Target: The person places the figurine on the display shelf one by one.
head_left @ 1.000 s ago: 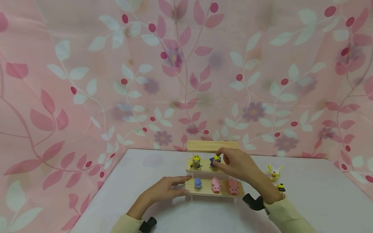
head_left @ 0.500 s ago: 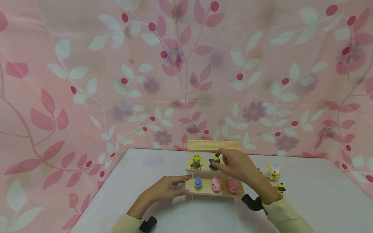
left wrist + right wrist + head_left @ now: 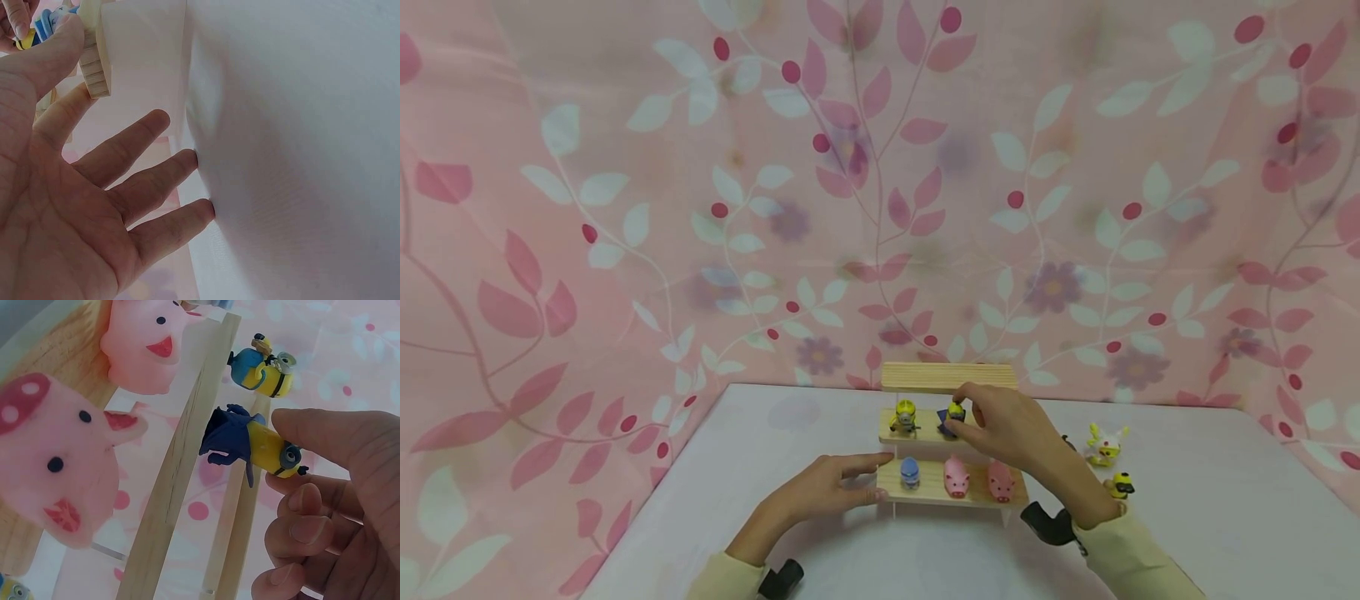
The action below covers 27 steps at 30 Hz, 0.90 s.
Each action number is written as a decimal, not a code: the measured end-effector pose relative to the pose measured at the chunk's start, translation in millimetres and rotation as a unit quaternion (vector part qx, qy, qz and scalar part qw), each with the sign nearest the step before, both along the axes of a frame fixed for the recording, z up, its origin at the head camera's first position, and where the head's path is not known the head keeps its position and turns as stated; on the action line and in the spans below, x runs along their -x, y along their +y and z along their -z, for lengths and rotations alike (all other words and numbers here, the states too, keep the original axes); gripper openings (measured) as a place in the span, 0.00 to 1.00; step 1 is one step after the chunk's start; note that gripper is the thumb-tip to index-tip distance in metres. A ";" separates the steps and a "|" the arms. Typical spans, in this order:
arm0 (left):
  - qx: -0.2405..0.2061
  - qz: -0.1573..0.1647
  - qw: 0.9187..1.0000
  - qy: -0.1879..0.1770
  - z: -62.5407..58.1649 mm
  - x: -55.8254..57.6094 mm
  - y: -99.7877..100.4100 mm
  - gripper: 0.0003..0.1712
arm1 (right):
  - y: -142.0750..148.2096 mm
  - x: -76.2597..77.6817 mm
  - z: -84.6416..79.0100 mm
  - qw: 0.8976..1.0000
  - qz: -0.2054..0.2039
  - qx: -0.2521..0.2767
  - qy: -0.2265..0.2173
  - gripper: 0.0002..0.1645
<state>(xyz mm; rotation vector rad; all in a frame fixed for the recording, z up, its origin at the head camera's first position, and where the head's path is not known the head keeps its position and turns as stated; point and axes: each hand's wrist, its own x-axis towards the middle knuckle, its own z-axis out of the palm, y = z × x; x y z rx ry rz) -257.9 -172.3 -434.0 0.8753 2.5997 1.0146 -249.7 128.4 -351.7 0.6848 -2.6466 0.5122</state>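
A three-tier wooden display shelf (image 3: 928, 493) stands on the table. My left hand (image 3: 822, 492) grips the left end of its lowest board between thumb and index finger; the other fingers are spread, in the left wrist view. My right hand (image 3: 1011, 421) pinches a Minion figurine (image 3: 267, 447) in a dark blue outfit by its yellow head. Its base is right at the middle board. To its left on that board stands another Minion figurine (image 3: 906, 415). Below are a blue-capped figurine (image 3: 909, 472) and two pink toy pigs, one in the middle (image 3: 956, 477) and one at right (image 3: 1001, 481).
On the table (image 3: 1195, 525) to the right lie a white-and-yellow eared figurine (image 3: 1106, 444) and a small yellow-and-black figurine (image 3: 1122, 483). A dark item is partly hidden behind my right wrist. The top board (image 3: 947, 375) stands close before a pink floral backdrop (image 3: 880, 208).
My right hand has shifted slightly left with the dark blue Minion figurine along the middle board. The left hand stays on the shelf's end.
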 end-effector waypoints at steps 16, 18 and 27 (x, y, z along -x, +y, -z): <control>0.004 0.002 1.000 0.007 -0.1 -0.2 0.3 0.35 | -0.8 -3.0 0.2 1.000 -0.007 0.003 -0.004 0.22; 0.005 0.001 1.000 0.008 0.0 0.0 0.6 0.36 | -0.6 -3.5 0.3 1.000 -0.008 0.003 -0.005 0.21; 0.002 0.004 1.000 0.004 -0.9 -0.5 0.4 0.35 | 1.5 -7.0 -1.0 1.000 -0.002 -0.004 0.006 0.22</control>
